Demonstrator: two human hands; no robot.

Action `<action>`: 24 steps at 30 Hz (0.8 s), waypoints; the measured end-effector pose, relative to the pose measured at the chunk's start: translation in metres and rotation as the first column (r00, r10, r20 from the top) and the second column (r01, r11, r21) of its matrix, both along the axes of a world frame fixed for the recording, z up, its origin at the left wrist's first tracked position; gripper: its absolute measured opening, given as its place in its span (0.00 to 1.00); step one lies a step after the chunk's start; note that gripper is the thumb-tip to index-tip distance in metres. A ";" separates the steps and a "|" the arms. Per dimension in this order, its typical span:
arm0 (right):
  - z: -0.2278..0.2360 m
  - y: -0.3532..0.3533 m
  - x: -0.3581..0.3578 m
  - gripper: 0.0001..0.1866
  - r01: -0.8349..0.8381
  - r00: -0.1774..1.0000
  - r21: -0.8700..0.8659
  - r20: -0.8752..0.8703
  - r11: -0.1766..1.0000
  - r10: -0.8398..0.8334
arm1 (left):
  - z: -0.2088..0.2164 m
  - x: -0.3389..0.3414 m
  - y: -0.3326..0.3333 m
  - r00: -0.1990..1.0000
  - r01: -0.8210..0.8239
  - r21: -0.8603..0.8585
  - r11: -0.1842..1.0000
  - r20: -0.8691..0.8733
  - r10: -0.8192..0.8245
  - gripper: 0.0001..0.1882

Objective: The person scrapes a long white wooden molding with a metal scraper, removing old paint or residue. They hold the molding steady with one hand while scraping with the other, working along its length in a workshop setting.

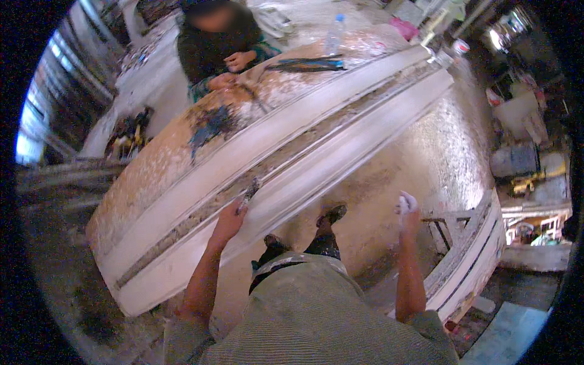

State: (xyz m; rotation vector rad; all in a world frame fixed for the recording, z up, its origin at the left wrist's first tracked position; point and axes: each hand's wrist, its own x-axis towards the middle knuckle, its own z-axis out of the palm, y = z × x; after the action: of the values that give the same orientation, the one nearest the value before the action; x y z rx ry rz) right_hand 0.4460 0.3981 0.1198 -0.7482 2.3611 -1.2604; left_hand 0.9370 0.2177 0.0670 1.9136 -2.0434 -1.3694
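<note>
Begins at left with the brown, white-spattered desk point(152, 161), with a co-worker point(213, 67) beyond its far edge. Next, lying across the desk, to the far strip point(243, 155) and the near strip point(313, 167), both white, with a grimy gap between; laid flat presumably for support along their full length. Slant, in long axis, from lower left to upper right, almost parallel. In the left hand point(230, 220), curled closed, grips a small tool point(250, 190), directed away from the body and slightly right, by the near strip; likely held low to keep fingers clear. Impossible to tell whether touching. Farther right, in the whitened right hand point(407, 205), shows half-curled fingers and nothing clearly held, raised well apart from the near strip, perhaps simply out of the way. Ends at right with another white strip point(483, 258).
</note>
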 end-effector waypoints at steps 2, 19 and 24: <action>-0.008 0.044 -0.042 0.14 0.205 0.971 -0.030 0.133 0.978 -0.199 | 0.001 -0.062 -0.029 0.989 0.147 -0.117 0.982 0.043 -0.143 0.26; -0.041 0.092 -0.220 0.08 0.179 0.950 0.058 -0.268 0.982 -0.158 | -0.064 -0.596 -0.235 0.847 0.402 -0.618 0.675 -0.031 -0.531 0.20; -0.051 0.096 -0.263 0.09 0.213 0.943 0.167 -0.292 0.963 -0.158 | -0.058 -0.703 -0.259 0.919 0.286 -0.277 0.917 -0.190 -0.345 0.22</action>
State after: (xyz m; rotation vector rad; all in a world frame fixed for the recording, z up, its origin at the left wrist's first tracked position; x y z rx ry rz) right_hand 0.1825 0.4937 0.0689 -0.6882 2.7924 -1.0252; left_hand 0.2341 -0.0416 0.0092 1.2959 -2.3417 -1.2495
